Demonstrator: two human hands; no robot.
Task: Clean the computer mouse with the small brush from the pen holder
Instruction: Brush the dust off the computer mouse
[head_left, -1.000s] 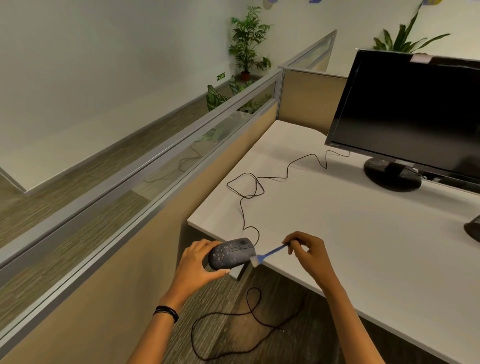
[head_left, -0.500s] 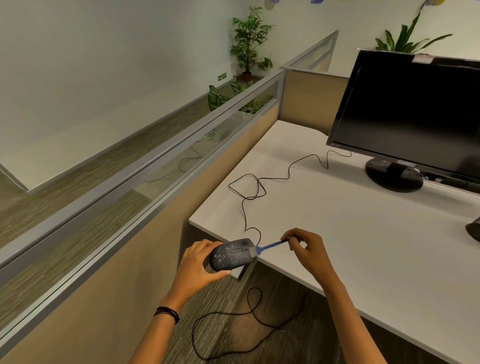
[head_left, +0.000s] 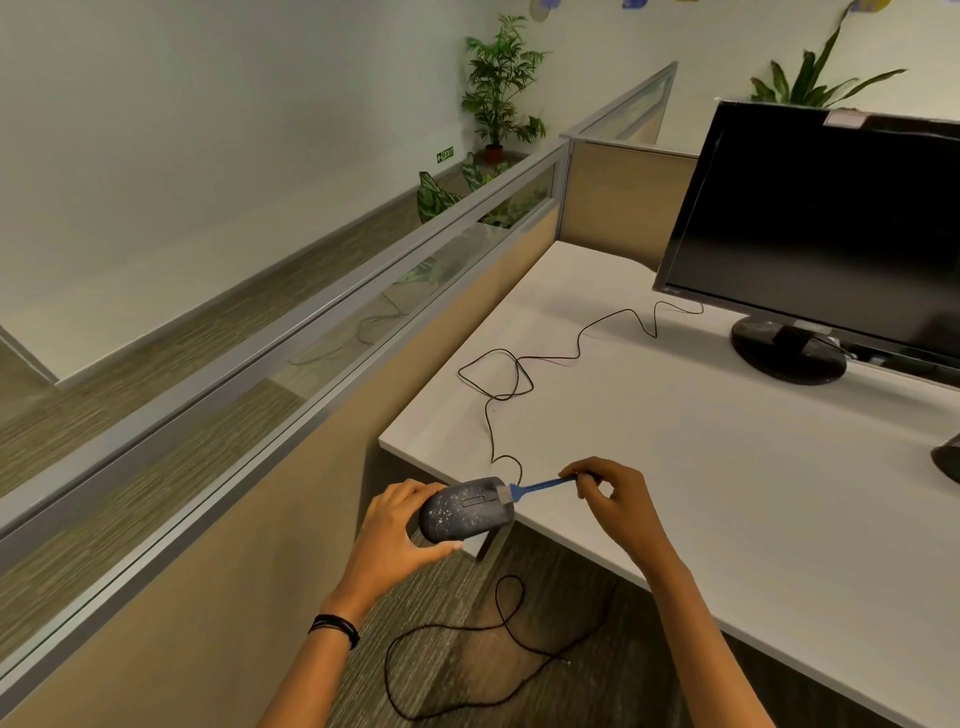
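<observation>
Desk (head_left: 701, 467): white, bare over most of its top; a black monitor (head_left: 831, 234) stood toward the far right edge. Mouse (head_left: 465, 508): dark, flecked with pale specks, clasped in the left hand (head_left: 395, 530) in the air just off the desk's near left corner. Its cable (head_left: 519, 364) looped across the desktop. Brush (head_left: 535, 488): small, blue, pinched by the right hand (head_left: 610, 499), bristles on the mouse's front end. Surroundings: glass-topped partition (head_left: 311, 353) along the left edge, carpeted floor (head_left: 467, 649), potted plant (head_left: 498, 83) by the wall.
</observation>
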